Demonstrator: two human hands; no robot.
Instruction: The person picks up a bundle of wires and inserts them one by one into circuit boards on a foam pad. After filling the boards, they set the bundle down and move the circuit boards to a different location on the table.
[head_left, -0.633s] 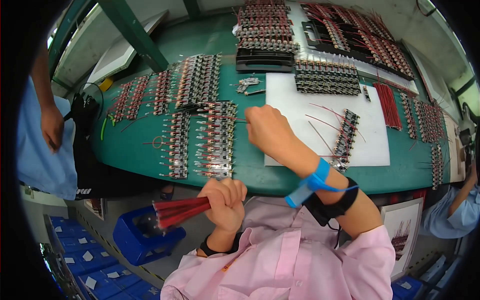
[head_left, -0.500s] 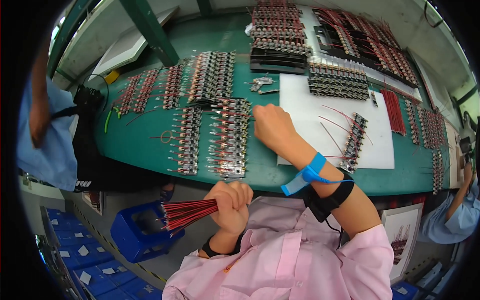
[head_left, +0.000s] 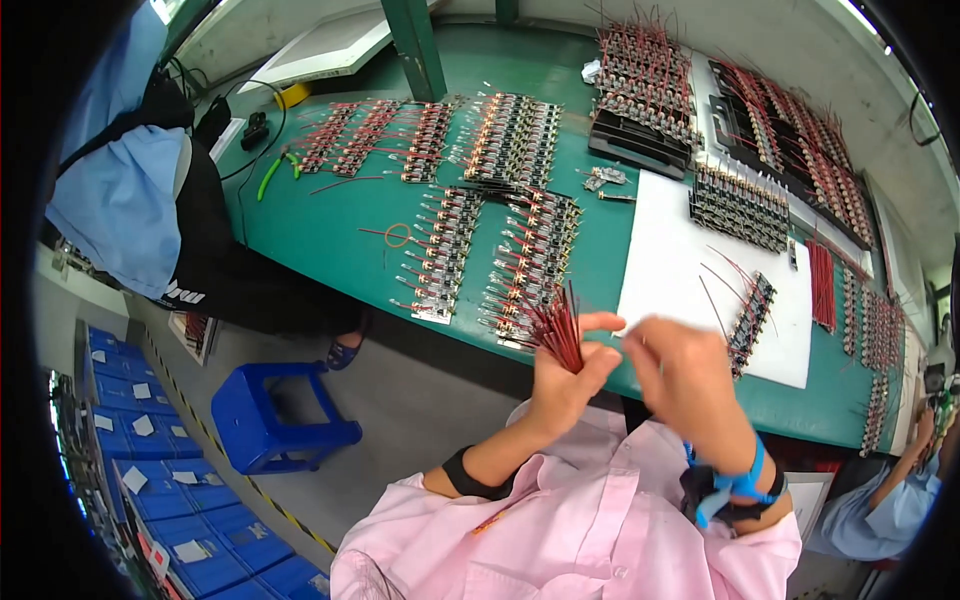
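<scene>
My left hand (head_left: 568,392) is wrapped round a bundle of thin red and black wires (head_left: 560,332). The bundle points up and away from me at the table's front edge, and the index finger stretches to the right. Close beside it is my right hand (head_left: 690,385), with a blue wrist strap (head_left: 745,480). Its fingers are curled together near the left fingertips, slightly blurred; anything between them is too small to make out. Beyond the bundle lies a row of small circuit boards with red wires (head_left: 535,250). Another board row (head_left: 440,250) lies to its left.
A white foam sheet (head_left: 660,260) carries a wired board strip (head_left: 752,322) and stacked boards (head_left: 740,205). Red wires (head_left: 821,285) lie at the right. Green-handled pliers (head_left: 268,178) are at the left. A blue stool (head_left: 240,420) stands below; one co-worker (head_left: 130,210) is left, another (head_left: 880,510) right.
My left hand has lifted the wire bundle toward the table edge and turned it upward. My right hand has drawn back from the board row to beside my left hand. The view has turned.
</scene>
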